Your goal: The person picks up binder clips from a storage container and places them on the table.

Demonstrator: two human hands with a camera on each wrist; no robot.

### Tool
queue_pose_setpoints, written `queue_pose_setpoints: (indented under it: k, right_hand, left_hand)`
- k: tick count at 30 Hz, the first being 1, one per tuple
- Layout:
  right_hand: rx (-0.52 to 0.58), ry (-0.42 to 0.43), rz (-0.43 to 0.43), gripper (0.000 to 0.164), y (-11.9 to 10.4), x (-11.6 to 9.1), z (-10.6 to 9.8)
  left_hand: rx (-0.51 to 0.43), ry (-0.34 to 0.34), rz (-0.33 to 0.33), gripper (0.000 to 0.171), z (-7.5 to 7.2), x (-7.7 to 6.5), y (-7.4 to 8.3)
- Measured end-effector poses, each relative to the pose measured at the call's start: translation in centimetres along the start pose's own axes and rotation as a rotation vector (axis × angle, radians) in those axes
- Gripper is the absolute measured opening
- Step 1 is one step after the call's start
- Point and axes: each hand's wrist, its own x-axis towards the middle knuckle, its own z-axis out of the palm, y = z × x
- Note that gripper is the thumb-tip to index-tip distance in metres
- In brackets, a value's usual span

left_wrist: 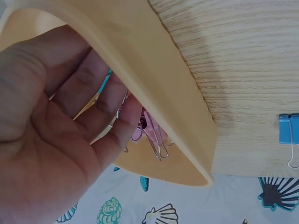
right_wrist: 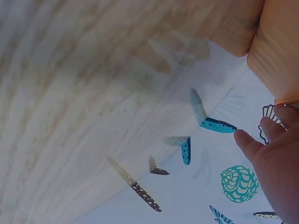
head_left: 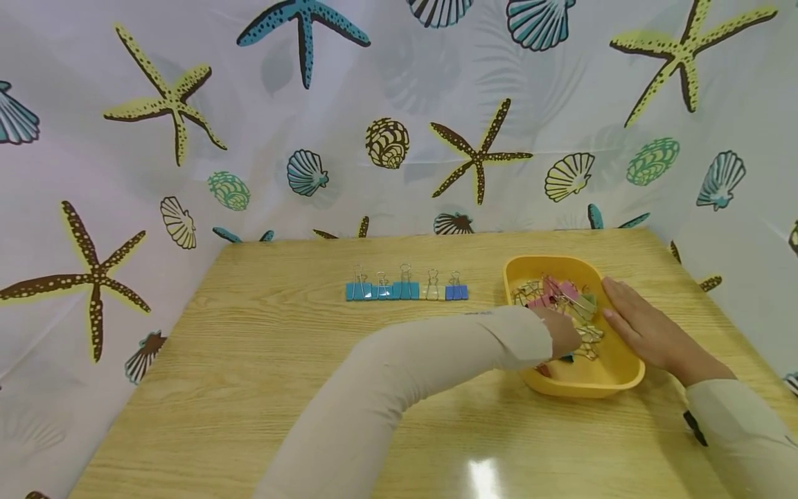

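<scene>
Multicoloured wire-handled binder clips [head_left: 569, 290] are heaped in a rounded-square yellow bin [head_left: 623, 360], touched by the straight fingers of the right hand [head_left: 654, 335]; inside, the finger state of the left hand [head_left: 562, 335] cannot be told.

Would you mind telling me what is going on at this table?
A person has the left hand down inside a yellow bin among loose binder clips, while the right hand rests against the bin's right side. Whether the left hand holds a clip is hidden from view. On the table, to the left of the bin, five lined-up clips form a row: three teal, one pale yellow, one blue.
</scene>
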Motion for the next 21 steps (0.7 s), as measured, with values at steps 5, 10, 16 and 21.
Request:
queue_pose_setpoints:
  k: [5,10,16,21]
  right_hand:
    - [-0.003,0.000,-0.005,0.058,0.0,0.0,0.0]
    - [0.003,-0.005,0.003,0.058,-0.1,0.1,0.0]
    - [-0.008,-0.004,0.011,0.058,-0.2,0.1,0.0]
    - [-0.003,-0.008,0.017,0.059,-0.1,0.1,0.0]
  left_hand:
    - [0.076,-0.018,0.028,0.020,0.5,1.1,0.0]
    - [0.057,-0.030,0.029,0.009,0.8,2.4,-0.2]
    - [-0.061,0.033,0.139,0.019,0.4,2.8,-1.8]
    - [-0.217,0.109,0.204,0.012,-0.1,1.4,-3.0]
